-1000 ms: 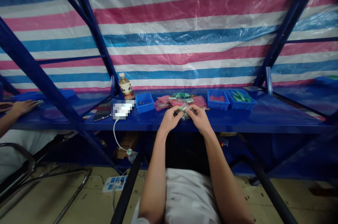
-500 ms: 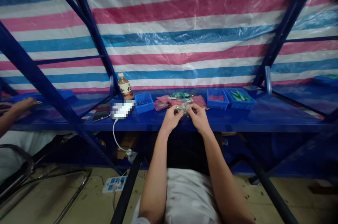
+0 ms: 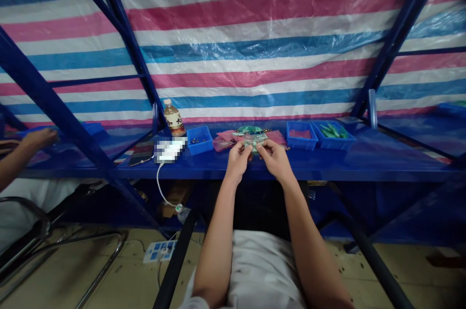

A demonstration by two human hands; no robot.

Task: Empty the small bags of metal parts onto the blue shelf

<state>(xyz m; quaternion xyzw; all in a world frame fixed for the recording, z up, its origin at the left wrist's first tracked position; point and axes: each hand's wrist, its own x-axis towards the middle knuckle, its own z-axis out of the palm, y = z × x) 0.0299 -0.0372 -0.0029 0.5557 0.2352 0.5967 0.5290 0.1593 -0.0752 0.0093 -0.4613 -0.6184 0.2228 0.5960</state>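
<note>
My left hand (image 3: pixel 238 161) and my right hand (image 3: pixel 274 159) pinch a small clear plastic bag (image 3: pixel 254 144) between their fingertips, just above the blue shelf (image 3: pixel 327 170). Something green and metallic shows inside the bag, too small to name. Flat pink bags (image 3: pixel 224 141) lie right under my hands, and a heap of green packets (image 3: pixel 249 129) sits behind them. To the left stands a small blue bin of metal parts (image 3: pixel 199 140). To the right are a blue bin lined with pink (image 3: pixel 300 135) and a blue bin of green pieces (image 3: pixel 333 136).
A plastic drink bottle (image 3: pixel 174 118), a phone (image 3: pixel 141 153) and a blurred white object (image 3: pixel 169 149) with a white cable stand on the shelf. Blue steel braces cross the view. A co-worker's hand (image 3: pixel 41 139) works at the far left. A power strip (image 3: pixel 159 251) lies on the floor.
My hands have drawn slightly apart and moved a little farther up the shelf, with the small bag still between them. The co-worker's hand has shifted slightly right.
</note>
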